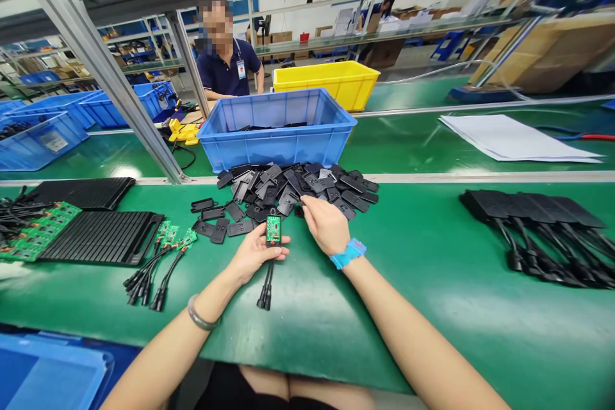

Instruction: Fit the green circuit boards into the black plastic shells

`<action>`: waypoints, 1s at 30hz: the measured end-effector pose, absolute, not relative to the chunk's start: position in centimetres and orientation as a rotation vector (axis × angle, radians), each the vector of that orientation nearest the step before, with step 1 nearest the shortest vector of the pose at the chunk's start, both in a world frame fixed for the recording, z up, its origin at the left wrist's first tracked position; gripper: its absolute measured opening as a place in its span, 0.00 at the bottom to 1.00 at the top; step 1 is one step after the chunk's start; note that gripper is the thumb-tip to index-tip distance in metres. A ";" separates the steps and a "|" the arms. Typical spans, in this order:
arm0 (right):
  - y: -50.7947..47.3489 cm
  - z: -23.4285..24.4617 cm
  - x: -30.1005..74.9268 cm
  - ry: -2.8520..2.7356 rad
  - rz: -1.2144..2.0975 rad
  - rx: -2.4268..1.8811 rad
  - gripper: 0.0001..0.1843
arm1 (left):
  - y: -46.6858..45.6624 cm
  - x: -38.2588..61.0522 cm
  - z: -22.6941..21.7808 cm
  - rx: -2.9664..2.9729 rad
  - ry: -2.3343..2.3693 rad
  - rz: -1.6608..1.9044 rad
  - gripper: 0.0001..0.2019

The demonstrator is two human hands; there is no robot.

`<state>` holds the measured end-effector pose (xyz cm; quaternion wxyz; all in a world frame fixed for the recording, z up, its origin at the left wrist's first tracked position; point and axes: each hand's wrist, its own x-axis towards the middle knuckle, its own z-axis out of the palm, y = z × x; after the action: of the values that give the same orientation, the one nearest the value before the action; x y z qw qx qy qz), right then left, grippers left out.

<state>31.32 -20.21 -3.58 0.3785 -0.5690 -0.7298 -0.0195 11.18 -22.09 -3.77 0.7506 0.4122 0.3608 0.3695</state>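
Note:
My left hand [259, 251] is closed around a small black plastic case with a green circuit board [273, 230] lying in it, face up. Two short black cables [268, 285] hang from the case toward me, ending in connectors. At the near edge of a pile of black plastic case pieces [259, 189], my right hand [327, 224] has its fingers bent and pressed together. A dark bit shows by those fingertips, but whether they grip a piece is hidden. Left of my left hand lie several green boards with black cables [166, 240].
Behind the pile stands a blue bin [276, 141] with black parts inside, and a yellow bin [331, 83] beyond. Black ribbed trays [103, 240] lie left; finished-looking black cases with cables [542, 218] lie right. A metal post [106, 70] rises at left. A person [225, 67] sits opposite.

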 end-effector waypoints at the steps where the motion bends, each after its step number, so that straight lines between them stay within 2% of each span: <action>1: -20.7 -3.0 31.2 -1.742 0.034 -1.418 0.19 | -22.1 11.2 -3.8 0.904 0.794 0.805 0.33; 4: -21.8 -1.8 30.4 -1.500 0.425 -1.319 0.18 | -22.1 11.2 -3.8 0.934 0.804 0.791 0.30; 8: -22.2 -2.3 29.3 -1.459 0.872 -1.212 0.13 | -22.1 11.1 -3.8 1.010 0.773 0.734 0.30; 13: -21.9 -3.4 29.0 -1.464 0.888 -1.204 0.11 | -22.3 11.3 -3.6 1.068 0.803 0.695 0.30; 22: -22.0 -3.5 28.9 -1.372 0.985 -1.234 0.17 | -22.6 11.8 -3.6 1.115 0.854 0.705 0.29; 25: -22.0 -3.5 28.7 -1.333 1.000 -1.252 0.18 | -22.7 11.9 -3.7 1.144 0.865 0.705 0.26; 30: -21.9 -3.3 28.7 -1.430 1.189 -1.181 0.21 | -22.8 11.9 -3.8 1.174 0.821 0.765 0.26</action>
<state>28.67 -21.91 -3.29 0.4522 -0.4780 -0.5790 0.4815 11.91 -22.81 -3.80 0.6881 0.5244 0.3670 0.3418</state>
